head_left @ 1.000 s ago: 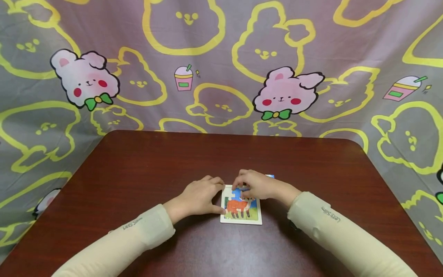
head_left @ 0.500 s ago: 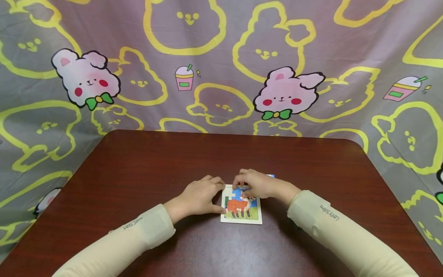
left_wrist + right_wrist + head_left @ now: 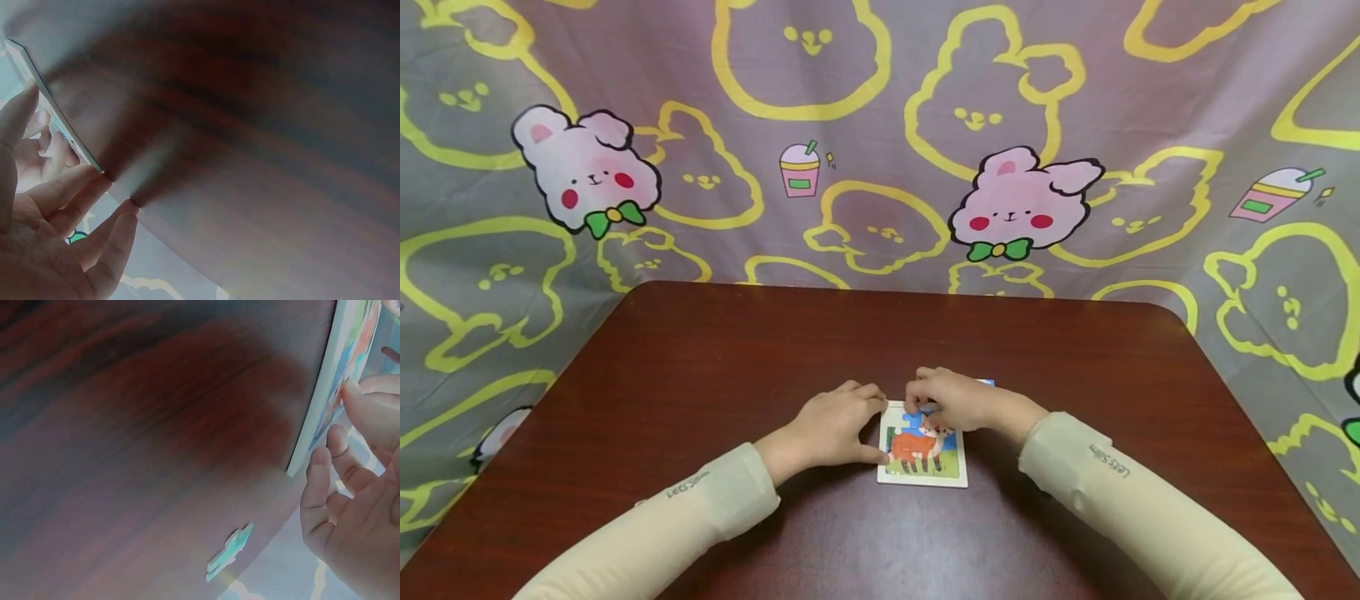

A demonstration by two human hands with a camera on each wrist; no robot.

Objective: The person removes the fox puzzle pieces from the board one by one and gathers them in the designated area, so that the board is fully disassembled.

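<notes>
And here's the flat, square-cornered puzzle [image 3: 922,450], lying on the table [image 3: 820,333] between two hands, its pale smooth border framing an orange, fox-like animal on green and blue. Knobbed, interlocking edges show in the blue, with a pale bare patch at the upper left. The left hand [image 3: 833,425] is spread along the left side, fingers loosely extended, thumb touching low, fingertips at the upper corner. Over at the top, the right hand [image 3: 952,398] bends its fingers above the picture; whether they pinch a piece, I cannot tell.

That hand blocks the upper right corner from the head camera, and beyond it peeps a sliver of blue. The table is glossy, dark red-brown, streaked with grain; cream sleeves [image 3: 655,525] reach in from both sides, and behind hangs soft, creased cloth [image 3: 865,150] printed with rabbits and yellow outlines.

Now the right wrist view: that sliver is a thin, knobbed loose piece [image 3: 230,552], well apart from the board, and the thumb tip meets the picture. From the left wrist, the board's slim edge shows, with finger shadows streaking across the wood.
</notes>
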